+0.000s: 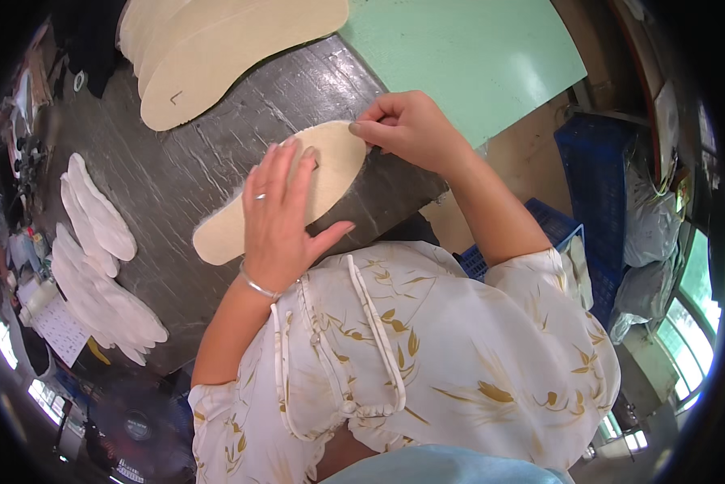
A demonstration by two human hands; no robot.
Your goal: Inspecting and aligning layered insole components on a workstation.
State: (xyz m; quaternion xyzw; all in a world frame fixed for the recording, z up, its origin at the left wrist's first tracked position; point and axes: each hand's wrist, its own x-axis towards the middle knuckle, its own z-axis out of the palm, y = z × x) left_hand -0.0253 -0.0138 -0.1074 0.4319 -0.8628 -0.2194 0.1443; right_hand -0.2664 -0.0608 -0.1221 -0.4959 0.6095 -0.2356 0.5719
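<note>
The insole (342, 153) lies by the near edge of the worktop (169, 210), toward its right corner. The left hand (276, 218) rests open and flat across its middle; the right hand (408, 129) pinches its wide end's rim. Beige insoles (217, 60) overlap toward the far edge, white pieces (108, 294) near the left.

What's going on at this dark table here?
A person's bare left hand lies spread on a flat beige sole-shaped piece with fuzzy edges, over a dark, streaked table. The right hand seems to pinch the edge at its wider end. Overlapping beige sole-shaped sheets lie on the far side, and overlapping white sole-shaped pieces lie to the left.
</note>
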